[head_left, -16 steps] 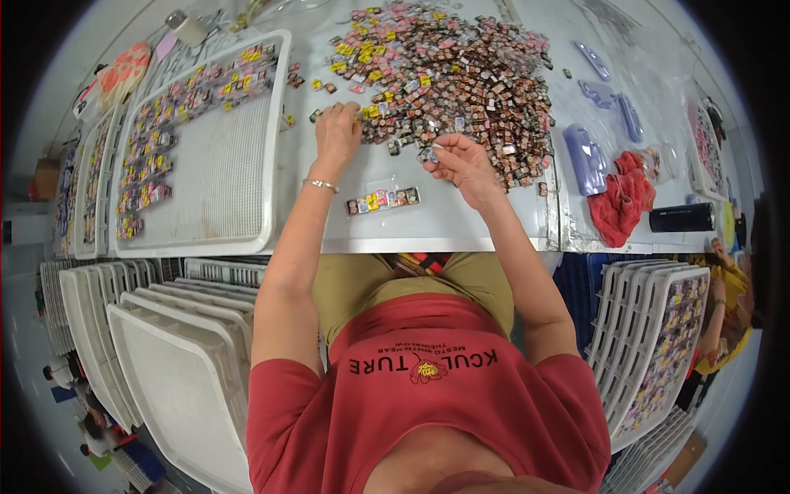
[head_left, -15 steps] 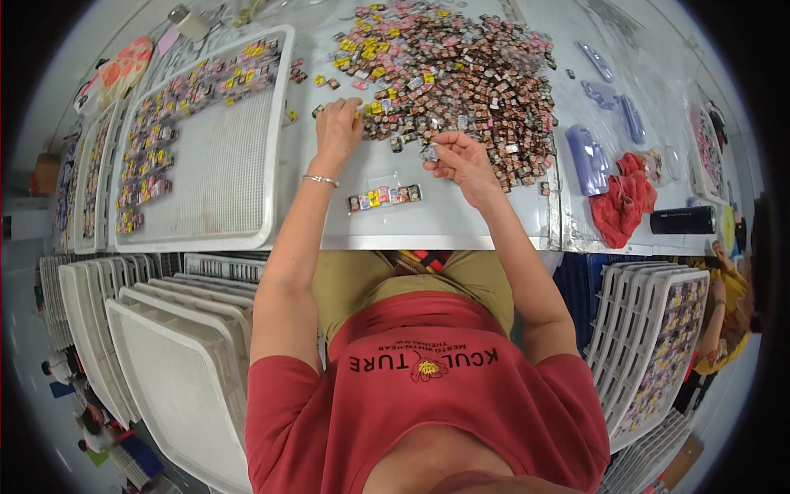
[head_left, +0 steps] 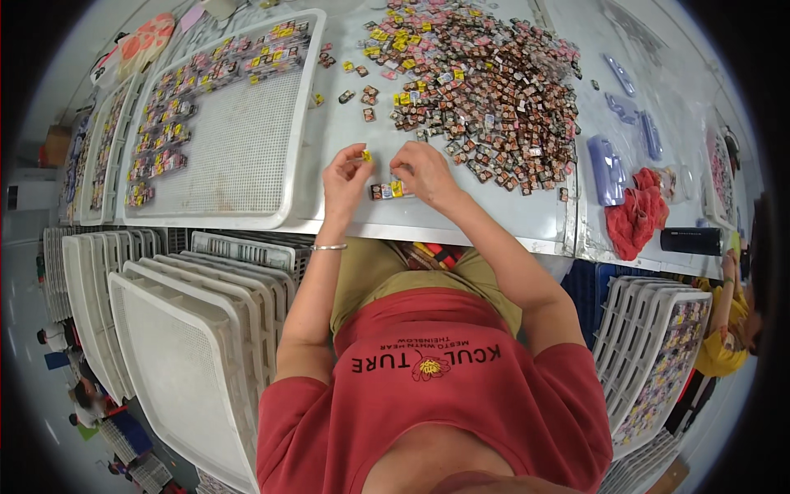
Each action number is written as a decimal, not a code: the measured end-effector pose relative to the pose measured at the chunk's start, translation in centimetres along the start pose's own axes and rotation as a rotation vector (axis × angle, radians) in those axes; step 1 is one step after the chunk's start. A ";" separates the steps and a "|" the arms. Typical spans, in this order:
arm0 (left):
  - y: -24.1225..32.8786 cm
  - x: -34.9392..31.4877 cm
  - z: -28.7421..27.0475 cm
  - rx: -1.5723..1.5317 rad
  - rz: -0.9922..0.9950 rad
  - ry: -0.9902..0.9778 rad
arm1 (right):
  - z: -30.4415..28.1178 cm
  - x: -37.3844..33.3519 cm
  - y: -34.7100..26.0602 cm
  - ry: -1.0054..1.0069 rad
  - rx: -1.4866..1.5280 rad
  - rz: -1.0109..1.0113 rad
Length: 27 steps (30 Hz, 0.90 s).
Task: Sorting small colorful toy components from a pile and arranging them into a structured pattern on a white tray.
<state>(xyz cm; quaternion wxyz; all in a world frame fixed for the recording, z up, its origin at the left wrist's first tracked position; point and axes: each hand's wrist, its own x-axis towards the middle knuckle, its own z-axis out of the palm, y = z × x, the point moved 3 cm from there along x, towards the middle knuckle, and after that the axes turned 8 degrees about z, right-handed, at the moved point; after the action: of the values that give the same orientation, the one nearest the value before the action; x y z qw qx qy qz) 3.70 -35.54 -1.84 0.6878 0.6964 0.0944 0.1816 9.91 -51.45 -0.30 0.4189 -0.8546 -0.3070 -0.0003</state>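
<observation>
My left hand [head_left: 344, 183] pinches a small yellow square piece [head_left: 368, 156] between thumb and fingertips, just above the table. Beside it, my right hand [head_left: 429, 174] has its fingertips pressed together over a short row of small square pieces [head_left: 385, 192] in white, black, red and yellow. That hand covers the row's right end, and whatever its fingers hold is too small or hidden to name. Beyond my hands spreads a big pile of similar small pieces [head_left: 510, 99], mostly dark and brown, with yellow and pink ones toward the far left.
Left of my hands lies a white mesh tray [head_left: 239, 148] with rows of pieces along its far and left sides. On the right are purple plastic parts [head_left: 607, 171], a red cloth [head_left: 635, 216] and a black cylinder [head_left: 691, 240]. White trays [head_left: 177, 354] stand stacked below the table edge.
Both hands have drawn back from the pile's near edge to the short row. A yellow piece now shows in my left fingers. The whole view has shifted slightly.
</observation>
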 end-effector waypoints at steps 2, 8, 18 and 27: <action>-0.3 -0.2 0.1 -0.008 0.036 -0.020 | 0.1 -0.6 -0.5 0.025 -0.098 -0.067; 2.1 -0.3 1.2 0.284 0.277 -0.086 | -0.6 -0.1 1.1 -0.024 0.496 0.285; 4.0 -0.2 2.8 0.113 0.132 -0.158 | -1.2 0.1 0.3 -0.184 1.025 0.492; 4.8 -2.8 2.8 0.715 0.527 -0.200 | -3.1 0.6 1.7 -0.243 1.034 0.596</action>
<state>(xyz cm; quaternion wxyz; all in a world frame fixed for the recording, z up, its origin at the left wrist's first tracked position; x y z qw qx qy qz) 1.61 -39.40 2.59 0.3402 0.9045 -0.0963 0.2385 12.08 -54.10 0.65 0.7237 -0.5834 -0.0606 0.3636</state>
